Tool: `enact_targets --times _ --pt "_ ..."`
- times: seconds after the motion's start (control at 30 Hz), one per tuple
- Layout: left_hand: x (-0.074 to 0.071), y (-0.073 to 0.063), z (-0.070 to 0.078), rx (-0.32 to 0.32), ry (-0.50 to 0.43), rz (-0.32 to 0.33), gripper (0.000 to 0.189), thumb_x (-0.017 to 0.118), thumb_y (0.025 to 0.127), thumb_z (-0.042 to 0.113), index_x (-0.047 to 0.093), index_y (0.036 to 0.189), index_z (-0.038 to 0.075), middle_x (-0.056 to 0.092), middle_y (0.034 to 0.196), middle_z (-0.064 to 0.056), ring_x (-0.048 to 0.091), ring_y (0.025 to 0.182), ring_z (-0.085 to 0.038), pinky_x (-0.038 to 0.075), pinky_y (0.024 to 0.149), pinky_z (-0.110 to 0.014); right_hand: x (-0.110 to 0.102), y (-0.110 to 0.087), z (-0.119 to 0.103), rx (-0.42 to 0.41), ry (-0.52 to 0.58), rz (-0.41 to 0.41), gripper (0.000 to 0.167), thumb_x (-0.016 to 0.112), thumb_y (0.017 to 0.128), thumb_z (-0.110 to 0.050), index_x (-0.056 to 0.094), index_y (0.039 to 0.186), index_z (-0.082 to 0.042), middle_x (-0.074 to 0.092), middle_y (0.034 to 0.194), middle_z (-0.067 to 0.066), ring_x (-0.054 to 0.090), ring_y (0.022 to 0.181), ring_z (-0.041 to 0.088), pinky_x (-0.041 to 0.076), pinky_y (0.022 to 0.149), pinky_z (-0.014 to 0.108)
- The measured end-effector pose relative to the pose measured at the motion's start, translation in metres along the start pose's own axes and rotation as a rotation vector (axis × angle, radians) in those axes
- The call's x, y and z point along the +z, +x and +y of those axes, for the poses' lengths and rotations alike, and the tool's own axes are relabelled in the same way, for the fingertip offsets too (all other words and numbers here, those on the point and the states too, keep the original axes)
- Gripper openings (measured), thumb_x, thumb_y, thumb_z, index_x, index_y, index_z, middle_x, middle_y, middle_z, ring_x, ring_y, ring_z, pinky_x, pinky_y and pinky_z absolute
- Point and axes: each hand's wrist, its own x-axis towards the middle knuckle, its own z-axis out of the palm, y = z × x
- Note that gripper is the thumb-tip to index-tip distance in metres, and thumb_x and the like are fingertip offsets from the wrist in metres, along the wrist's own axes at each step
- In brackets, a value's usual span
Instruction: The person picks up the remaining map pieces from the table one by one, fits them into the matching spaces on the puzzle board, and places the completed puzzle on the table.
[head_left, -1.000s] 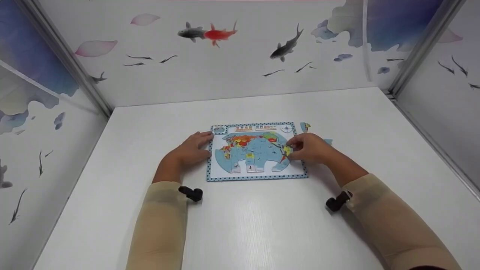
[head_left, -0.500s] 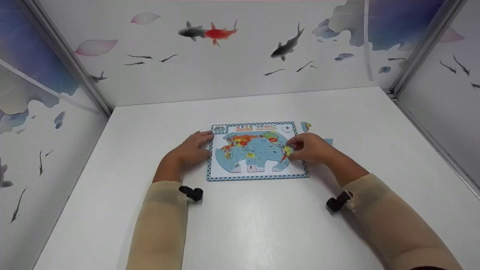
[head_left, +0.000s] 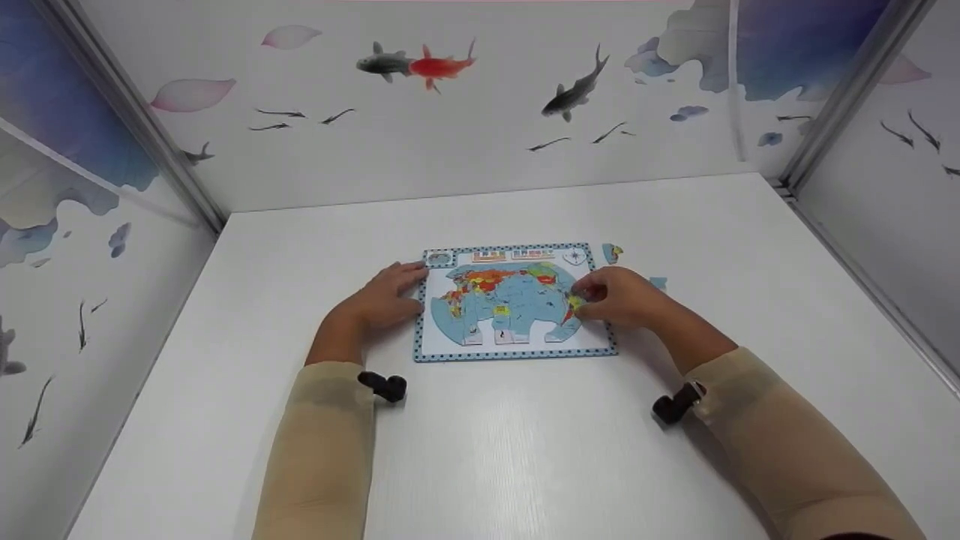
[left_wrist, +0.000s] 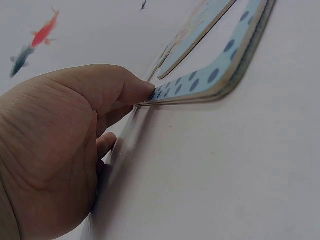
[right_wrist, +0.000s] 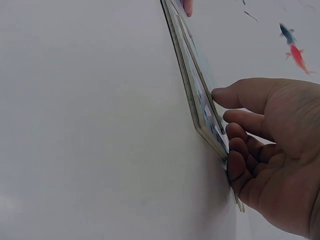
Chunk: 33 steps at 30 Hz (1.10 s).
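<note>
A jigsaw puzzle board (head_left: 517, 355) with a blue dotted border lies flat on the white table. On it is an elephant-shaped world map (head_left: 525, 296) made of fitted pieces. My left hand (head_left: 379, 300) rests along the board's left edge; in the left wrist view its thumb touches the dotted border (left_wrist: 192, 82). At the map's right side, my right hand (head_left: 619, 296) pinches a yellow and blue puzzle piece (head_left: 576, 301) between thumb and forefinger, its fingertips close over the map. The other right fingers (right_wrist: 237, 165) curl beside the board's edge, and they hide part of the piece.
Two loose puzzle pieces lie beyond the right hand: a multicoloured one (head_left: 612, 253) by the board's top right corner, and a blue one (head_left: 658, 283) partly behind the hand. A painted panel (head_left: 480, 150) stands at the table's back, with more panels at both sides.
The dark gap along the pinched piece's left side has closed up, and the right fingertips have shifted very slightly left. My left hand and the board stay almost still.
</note>
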Motion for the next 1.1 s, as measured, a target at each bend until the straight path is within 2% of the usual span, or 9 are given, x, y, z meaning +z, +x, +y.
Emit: enact_targets --times 0.27,0.67,0.8,0.93,1.1 --pt "-0.001 -0.003 0.003 -0.001 0.012 0.006 0.073 0.063 0.1 0.033 0.036 0.167 0.04 0.018 0.18 0.019 0.0 0.172 -0.02 0.009 0.138 -0.058 0.001 0.002 0.002 0.0 -0.011 -0.003 0.048 0.082 0.093 -0.03 0.073 0.138 -0.019 0.068 0.123 0.004 0.058 0.115 0.026 0.05 0.099 0.036" --pt "0.0 -0.001 0.001 0.016 0.025 0.0 0.073 0.062 0.099 0.032 0.036 0.168 0.036 0.018 0.18 0.016 0.001 0.172 -0.022 0.008 0.138 -0.057 -0.001 0.0 0.002 -0.01 -0.011 0.005 0.047 0.082 0.093 -0.032 0.073 0.137 -0.019 0.067 0.124 0.004 0.058 0.114 0.025 0.051 0.099 0.036" --pt "0.0 0.0 0.001 0.026 0.043 0.005 0.073 0.062 0.099 0.032 0.036 0.168 0.035 0.02 0.18 0.016 0.002 0.172 -0.021 0.009 0.138 -0.056 -0.005 -0.001 0.002 -0.022 -0.018 0.029 0.046 0.081 0.094 -0.03 0.073 0.137 -0.018 0.066 0.12 0.006 0.057 0.111 0.026 0.05 0.094 0.036" --pt "0.0 -0.001 0.001 0.005 0.039 0.006 0.073 0.062 0.099 0.033 0.036 0.167 0.039 0.019 0.18 0.018 0.001 0.172 -0.02 0.009 0.138 -0.057 -0.01 -0.003 0.002 -0.029 -0.017 0.047 0.044 0.079 0.095 -0.029 0.073 0.136 -0.017 0.065 0.115 0.007 0.057 0.107 0.026 0.051 0.087 0.034" --pt "0.0 -0.001 0.001 -0.021 0.021 0.002 0.074 0.063 0.098 0.034 0.036 0.167 0.041 0.018 0.18 0.019 0.0 0.172 -0.019 0.008 0.138 -0.057 -0.016 -0.003 0.004 -0.025 -0.02 0.05 0.046 0.079 0.095 -0.032 0.072 0.138 -0.019 0.065 0.116 0.006 0.057 0.108 0.026 0.051 0.085 0.033"
